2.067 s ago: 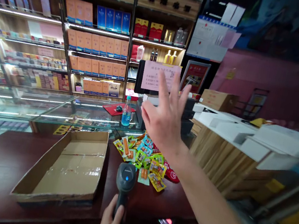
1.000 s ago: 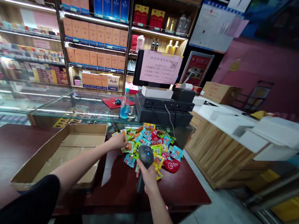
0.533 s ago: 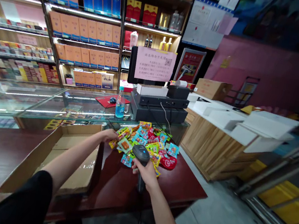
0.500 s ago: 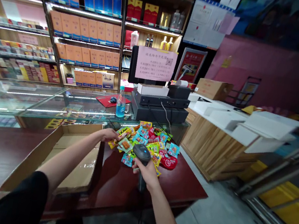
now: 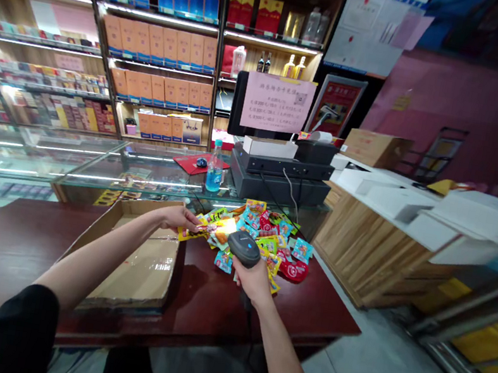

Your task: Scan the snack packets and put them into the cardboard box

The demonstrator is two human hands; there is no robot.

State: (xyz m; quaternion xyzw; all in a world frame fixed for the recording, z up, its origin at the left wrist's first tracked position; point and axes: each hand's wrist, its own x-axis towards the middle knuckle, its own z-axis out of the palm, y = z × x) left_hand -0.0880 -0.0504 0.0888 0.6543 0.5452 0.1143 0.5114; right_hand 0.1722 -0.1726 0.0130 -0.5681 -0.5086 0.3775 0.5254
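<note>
At the left, the cardboard box (image 5: pixel 136 282) sits on the dark red table (image 5: pixel 299 308) beneath the left forearm (image 5: pixel 112 252), so a low sweep of that arm could, I judge, nudge its rim and drag the box askew. Further right, the small packet (image 5: pixel 207 228) at the near side of the snack pile (image 5: pixel 272 235) seems gripped by one end only; a slick wrapper and so slight a pinch could let it slip back among the others (they overlap so much that telling them apart would be awkward). The scanner (image 5: pixel 244 248) is held low and close over the heap, so a dip of its head could scatter loose packets, and the red pack (image 5: pixel 294 270) on the right side might be pushed towards the table's edge. The cord (image 5: pixel 250 328), hanging below the scanner near the front edge, could snag there if the scanner is pulled up sharply. As for the hands, the left hand (image 5: pixel 176 217) reaches past the box with a narrow pinch, thumb and fingers closed on the packet's end. The right hand (image 5: pixel 256 279) wraps the scanner's handle, with the thumb side near its head; how tightly the lower fingers curl I cannot tell, since they are hidden. A bright patch of light falls on the packets before the scanner.
</note>
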